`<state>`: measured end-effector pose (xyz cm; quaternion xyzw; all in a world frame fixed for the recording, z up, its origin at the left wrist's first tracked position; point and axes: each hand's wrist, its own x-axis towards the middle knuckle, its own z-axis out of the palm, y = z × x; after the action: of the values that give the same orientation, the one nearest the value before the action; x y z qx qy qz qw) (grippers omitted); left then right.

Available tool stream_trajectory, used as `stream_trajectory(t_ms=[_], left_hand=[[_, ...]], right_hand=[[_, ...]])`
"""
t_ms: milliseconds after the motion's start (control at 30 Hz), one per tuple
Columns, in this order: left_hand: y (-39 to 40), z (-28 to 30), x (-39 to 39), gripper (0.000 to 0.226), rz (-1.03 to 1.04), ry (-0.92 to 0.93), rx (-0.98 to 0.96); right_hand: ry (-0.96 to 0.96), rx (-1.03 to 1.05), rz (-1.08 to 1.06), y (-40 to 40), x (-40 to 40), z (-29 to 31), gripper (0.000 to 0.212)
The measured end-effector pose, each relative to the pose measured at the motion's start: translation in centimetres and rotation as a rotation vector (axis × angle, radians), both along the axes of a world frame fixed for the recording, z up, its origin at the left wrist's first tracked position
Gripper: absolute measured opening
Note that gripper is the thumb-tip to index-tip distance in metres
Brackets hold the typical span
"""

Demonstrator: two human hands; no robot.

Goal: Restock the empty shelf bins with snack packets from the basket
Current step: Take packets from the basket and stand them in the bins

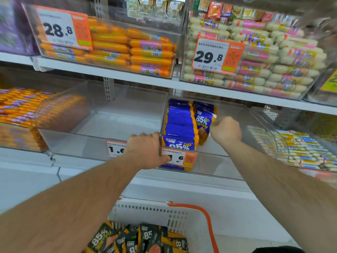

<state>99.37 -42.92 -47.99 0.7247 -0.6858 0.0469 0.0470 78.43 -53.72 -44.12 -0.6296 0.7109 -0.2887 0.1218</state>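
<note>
Our left hand grips the front rim of the bin holding blue packets. Inside that bin, our right hand pinches one blue packet. Left of it stands an empty bin; below it, the basket holds dark packets.

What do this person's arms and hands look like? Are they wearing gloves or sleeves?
No gloves and no sleeves in view: both forearms are bare right up to the bottom edge of the picture. The left hand and the right hand show no rings, watch or wristband. A little dark clothing shows at the lower right corner.
</note>
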Motion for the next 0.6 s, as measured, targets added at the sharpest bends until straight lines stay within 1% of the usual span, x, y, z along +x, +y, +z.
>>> stream_trajectory(t_ms=[33,100,167,233,267,300,333,400,433,500,533,600], left_hand=[[0.2,0.2,0.1,0.072,-0.013,0.031,0.012],[0.9,0.8,0.2,0.075,-0.058,0.113,-0.05],[2.5,1.1,0.5,0.071,-0.167,0.185,-0.237],[4.6,1.0,1.4,0.062,-0.284,0.165,-0.423],[5.7,0.8,2.0,0.061,-0.319,0.163,-0.459],[6.8,0.6,2.8,0.06,-0.336,0.176,-0.412],[7.9,0.3,3.8,0.055,-0.329,0.199,-0.303],[9.9,-0.2,6.0,0.04,-0.246,0.206,0.021],[10.6,-0.7,7.1,0.035,-0.21,0.175,0.148],[12.1,-1.6,8.9,0.031,-0.174,0.11,0.338],[12.8,-2.0,9.6,0.031,-0.167,0.086,0.409],[13.5,-3.0,10.6,0.034,-0.153,0.068,0.504]], right_hand=[[0.089,-0.096,0.031,1.2,0.5,0.4,0.015],[0.138,-0.3,0.135,3.7,1.8,1.0,0.018],[0.082,-0.48,0.274,5.9,3.5,0.8,0.018],[-0.008,-0.625,0.426,8.1,5.3,-0.4,0.02],[-0.031,-0.666,0.494,9.2,6.4,-1.3,0.022],[-0.039,-0.694,0.552,10.4,7.4,-2.6,0.023],[-0.039,-0.694,0.605,11.6,8.5,-4.1,0.022],[-0.049,-0.631,0.681,13.4,10.3,-7.5,0.017],[-0.045,-0.537,0.707,14.2,11.1,-9.3,0.015],[-0.026,-0.258,0.767,15.9,12.7,-12.5,0.011],[-0.014,-0.127,0.789,16.7,13.5,-14.1,0.011],[0.016,0.032,0.817,18.3,15.1,-16.6,0.016]])
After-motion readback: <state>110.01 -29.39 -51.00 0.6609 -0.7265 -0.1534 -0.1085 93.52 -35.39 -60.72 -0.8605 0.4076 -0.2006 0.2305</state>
